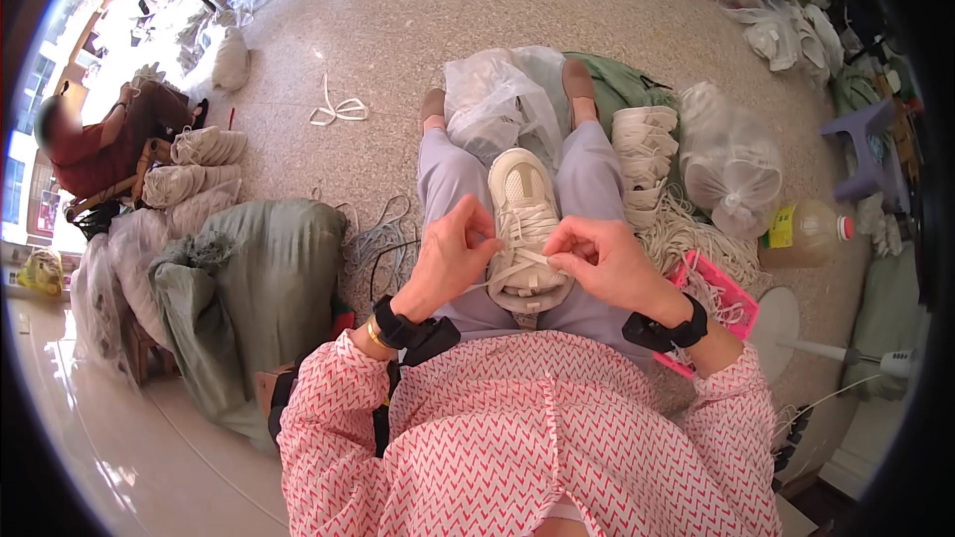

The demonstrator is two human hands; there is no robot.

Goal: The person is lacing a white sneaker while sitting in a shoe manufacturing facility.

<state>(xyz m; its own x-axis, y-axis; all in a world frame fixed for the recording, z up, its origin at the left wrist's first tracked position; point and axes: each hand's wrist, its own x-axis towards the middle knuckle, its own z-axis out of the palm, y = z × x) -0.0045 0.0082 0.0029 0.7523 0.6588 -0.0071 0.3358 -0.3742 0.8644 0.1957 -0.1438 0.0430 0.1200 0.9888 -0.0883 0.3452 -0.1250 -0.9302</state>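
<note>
Sneaker (pixel 524 224) on the lap, mid-lacing: left hand (pixel 450 257) and right hand (pixel 597 257) each pinch the white lace (pixel 521 261); next, thread another eyelet.

A green sack (pixel 261 268) slumps at the left, with bundled pale laces (pixel 204 147) beyond it beside another seated person (pixel 99 144). At the right stand a stack of cream shoes (pixel 645 154), a knotted clear bag (pixel 729 164), a pink basket (pixel 718 300) and, farther off, what may be a purple stool (pixel 867 144).

- The shoe (pixel 524 229) lay on the person's lap, between the two hands.
- A plastic bag (pixel 494 99) sat just beyond the shoe.
- A basket (pixel 718 300) lay right of the shoe.
- A sack (pixel 254 278) stood well left of the shoe.
</note>
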